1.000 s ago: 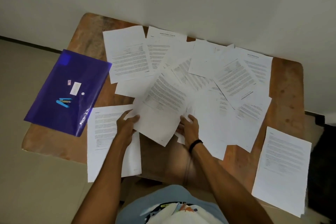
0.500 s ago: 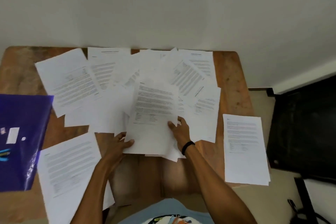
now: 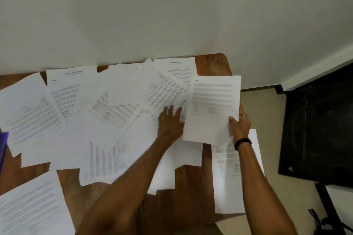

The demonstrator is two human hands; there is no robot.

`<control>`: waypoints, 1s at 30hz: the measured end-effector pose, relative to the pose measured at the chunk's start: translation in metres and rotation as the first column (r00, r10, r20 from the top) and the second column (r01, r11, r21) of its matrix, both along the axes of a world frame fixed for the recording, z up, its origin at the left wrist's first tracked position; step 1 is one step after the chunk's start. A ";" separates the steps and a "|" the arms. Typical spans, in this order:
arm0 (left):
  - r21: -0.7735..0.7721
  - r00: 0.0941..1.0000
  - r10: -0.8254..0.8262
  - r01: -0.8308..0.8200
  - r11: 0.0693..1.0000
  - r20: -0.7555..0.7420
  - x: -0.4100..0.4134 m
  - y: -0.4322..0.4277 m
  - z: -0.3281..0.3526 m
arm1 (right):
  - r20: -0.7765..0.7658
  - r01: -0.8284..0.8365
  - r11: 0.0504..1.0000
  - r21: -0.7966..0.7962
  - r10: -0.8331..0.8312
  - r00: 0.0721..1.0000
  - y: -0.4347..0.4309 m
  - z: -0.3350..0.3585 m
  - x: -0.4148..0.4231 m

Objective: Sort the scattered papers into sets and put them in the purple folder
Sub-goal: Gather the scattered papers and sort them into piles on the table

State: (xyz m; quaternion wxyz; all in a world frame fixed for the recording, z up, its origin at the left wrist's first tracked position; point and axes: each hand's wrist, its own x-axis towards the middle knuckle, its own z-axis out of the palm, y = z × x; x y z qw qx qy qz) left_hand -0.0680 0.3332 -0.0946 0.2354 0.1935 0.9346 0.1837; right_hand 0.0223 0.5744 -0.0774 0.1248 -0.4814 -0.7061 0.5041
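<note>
Papers (image 3: 107,112): white printed sheets, scattered all over the brown counter (image 3: 191,196), many lying on top of each other. One lifted sheet (image 3: 214,108) up at the right side, pinched near its lower right corner by the right grip (image 3: 239,128), thumb on top. Under that wrist, flat on the counter, the right pile (image 3: 235,181), close to the right edge. Left grip (image 3: 171,120) wide and flat, fingers straight, pressing down on the loose sheets just beside the lifted one. Down at the near left corner, the left pile (image 3: 32,208). Only a thin bit of the purple folder (image 3: 3,149) seen, at the far left edge of the view. Black band (image 3: 242,142) round the right wrist. Off to the right, past the counter, something big and black (image 3: 321,129) on the pale floor (image 3: 267,120). Plain white wall (image 3: 172,15) behind.
</note>
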 end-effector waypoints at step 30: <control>0.285 0.698 0.713 -0.698 0.657 0.066 -0.006 -0.063 -0.023 | 0.153 -0.549 0.834 0.048 0.537 0.829 -0.097 -0.034 -0.120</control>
